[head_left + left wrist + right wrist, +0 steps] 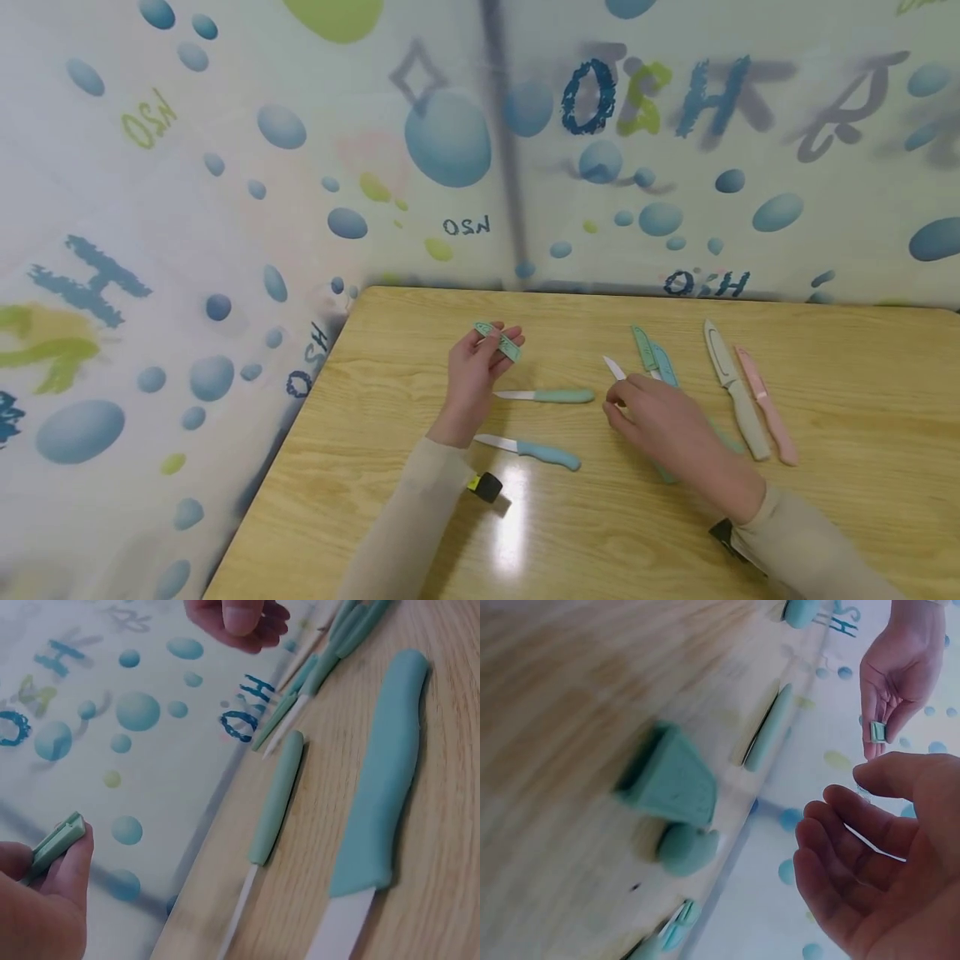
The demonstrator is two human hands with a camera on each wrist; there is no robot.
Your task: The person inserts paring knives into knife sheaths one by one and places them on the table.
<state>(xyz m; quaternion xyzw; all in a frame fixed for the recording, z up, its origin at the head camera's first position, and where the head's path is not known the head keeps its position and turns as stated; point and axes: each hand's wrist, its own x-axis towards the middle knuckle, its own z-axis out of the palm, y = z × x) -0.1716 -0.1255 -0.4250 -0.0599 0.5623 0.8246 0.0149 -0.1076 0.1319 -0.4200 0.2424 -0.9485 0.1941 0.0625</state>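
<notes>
My left hand (468,375) pinches a green knife sheath (509,347) between thumb and fingers, above the table. In the left wrist view, the end of the sheath (56,844) shows a narrow slot. My right hand (667,421) hovers over the knives at the right, fingers loosely curled and holding nothing in the right wrist view. A bare white blade (613,367) points out past its fingers, its handle partly hidden under the hand. Between my hands lie an unsheathed green-handled knife (562,397) and an unsheathed blue-handled knife (547,453).
Beyond my right hand lie a green sheath (642,347) and a blue sheath (664,363). Farther right, a long cream knife (742,408) and a pink knife (771,412) lie side by side. A patterned curtain (450,250) borders the wooden table's (862,400) back and left edges.
</notes>
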